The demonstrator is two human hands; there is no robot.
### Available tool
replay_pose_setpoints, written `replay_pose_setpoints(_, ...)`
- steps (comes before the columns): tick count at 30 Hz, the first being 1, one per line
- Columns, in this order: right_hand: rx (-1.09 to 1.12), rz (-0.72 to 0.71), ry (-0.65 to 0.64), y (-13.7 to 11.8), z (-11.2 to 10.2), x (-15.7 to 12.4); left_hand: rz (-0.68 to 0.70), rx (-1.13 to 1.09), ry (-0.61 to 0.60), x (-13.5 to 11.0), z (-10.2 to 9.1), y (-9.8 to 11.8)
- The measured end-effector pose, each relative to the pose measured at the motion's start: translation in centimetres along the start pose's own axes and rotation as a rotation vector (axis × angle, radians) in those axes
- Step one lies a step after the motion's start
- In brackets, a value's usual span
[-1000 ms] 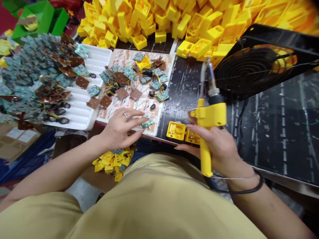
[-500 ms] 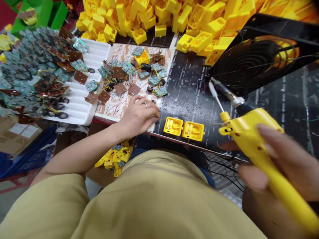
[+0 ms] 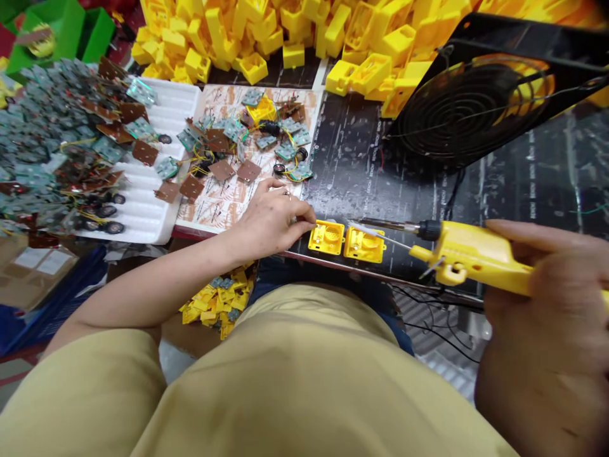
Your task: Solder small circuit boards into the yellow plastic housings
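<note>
My right hand point(image 3: 542, 317) grips a yellow soldering iron point(image 3: 469, 257) at the lower right. Its metal tip points left, reaching over a pair of open yellow plastic housings point(image 3: 346, 241) at the bench's near edge. My left hand point(image 3: 273, 219) rests just left of those housings with its fingers curled and pinched on something small that I cannot make out. A ring shows on one finger. Loose small circuit boards with wires point(image 3: 247, 139) lie on a printed sheet behind that hand.
A heap of yellow housings point(image 3: 295, 32) fills the back. A black fan point(image 3: 469, 108) stands at the right rear. A white tray point(image 3: 157, 203) and a big pile of circuit boards point(image 3: 52, 133) sit left. Green bins point(image 3: 61, 25) at far left. More yellow parts point(image 3: 219, 304) lie below the bench.
My right hand swung the soldering iron from upright to pointing left over the housings. My left hand moved right from the printed sheet to the housings' left edge.
</note>
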State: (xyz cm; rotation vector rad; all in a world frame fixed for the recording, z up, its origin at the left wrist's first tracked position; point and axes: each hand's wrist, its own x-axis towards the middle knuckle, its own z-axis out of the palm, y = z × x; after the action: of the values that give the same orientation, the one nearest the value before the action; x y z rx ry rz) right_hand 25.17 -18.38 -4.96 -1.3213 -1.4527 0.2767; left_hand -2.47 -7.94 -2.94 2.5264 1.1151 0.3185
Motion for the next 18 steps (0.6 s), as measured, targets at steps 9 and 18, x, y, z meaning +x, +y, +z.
replay_pose_setpoints(9,-0.041,-0.075,-0.16,-1.3,-0.6,-0.8,-0.048,0.009,-0.064,0.4,-0.3,0.7)
replay_pose_setpoints(18,-0.056,-0.353,-0.461,-2.4,-0.3,0.3,0.019,0.193,-0.099,0.8,-0.8,1.1)
